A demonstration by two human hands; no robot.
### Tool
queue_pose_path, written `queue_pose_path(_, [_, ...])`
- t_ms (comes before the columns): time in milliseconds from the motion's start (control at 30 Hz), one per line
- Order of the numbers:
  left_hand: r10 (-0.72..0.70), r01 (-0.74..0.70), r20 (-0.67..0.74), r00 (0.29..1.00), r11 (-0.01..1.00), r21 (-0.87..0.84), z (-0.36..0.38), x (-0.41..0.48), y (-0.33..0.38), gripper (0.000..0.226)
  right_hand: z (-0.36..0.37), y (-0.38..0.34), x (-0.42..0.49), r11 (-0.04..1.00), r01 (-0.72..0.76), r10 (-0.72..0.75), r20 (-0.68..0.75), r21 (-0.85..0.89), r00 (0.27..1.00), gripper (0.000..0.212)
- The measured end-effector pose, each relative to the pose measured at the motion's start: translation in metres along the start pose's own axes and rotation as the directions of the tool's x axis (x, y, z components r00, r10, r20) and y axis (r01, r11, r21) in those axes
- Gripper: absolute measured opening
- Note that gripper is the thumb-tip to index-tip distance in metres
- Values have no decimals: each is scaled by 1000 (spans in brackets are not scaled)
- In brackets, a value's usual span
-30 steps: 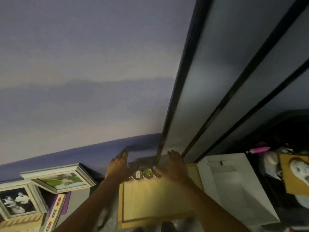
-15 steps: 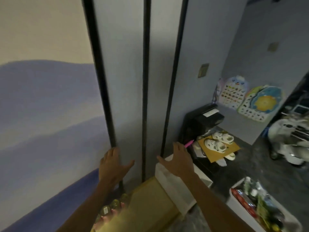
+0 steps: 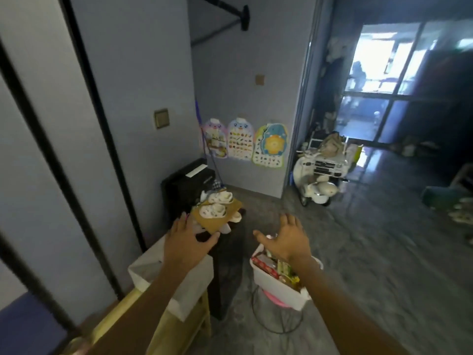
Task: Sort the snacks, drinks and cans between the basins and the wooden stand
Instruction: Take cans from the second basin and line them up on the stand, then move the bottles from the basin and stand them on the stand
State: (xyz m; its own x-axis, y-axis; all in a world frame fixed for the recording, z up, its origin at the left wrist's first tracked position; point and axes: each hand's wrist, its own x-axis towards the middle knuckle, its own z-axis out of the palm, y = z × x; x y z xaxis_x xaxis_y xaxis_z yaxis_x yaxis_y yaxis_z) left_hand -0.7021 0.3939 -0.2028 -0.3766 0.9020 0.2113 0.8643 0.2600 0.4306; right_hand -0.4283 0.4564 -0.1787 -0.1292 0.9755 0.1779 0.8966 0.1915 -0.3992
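White plastic basin [image 3: 277, 284] sat on a pink stool [image 3: 272, 299], packed with colourful snack packets [image 3: 266, 265]. Right hand [image 3: 288, 238] hovered above it, left hand [image 3: 185, 242] over another white basin [image 3: 194, 283]; both spread, empty.

View now swings right from the wall. Both hands, earlier at the cans on the wooden stand [image 3: 179, 326], are lifted: left hand [image 3: 185, 243] over the white basin [image 3: 151, 267], right hand [image 3: 288, 238] over the snack-filled basin [image 3: 276, 285], fingers spread.

An empty white basin [image 3: 190, 283] sits on the wooden stand [image 3: 179, 331]; a snack-filled basin [image 3: 276, 284] rests on a pink stool [image 3: 273, 301] on the floor [image 3: 371, 265].
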Motion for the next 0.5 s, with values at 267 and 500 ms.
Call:
queue_pose_path(267, [126, -126, 74, 989, 992, -1, 84, -21, 158, 122, -51, 170, -29, 972, -235, 235, 14, -33, 972, 118])
queue_pose_path(500, [220, -223, 191, 957, 975, -3, 154, 9, 234, 110, -48, 254, -6, 937, -344, 347, 64, -55, 936, 136])
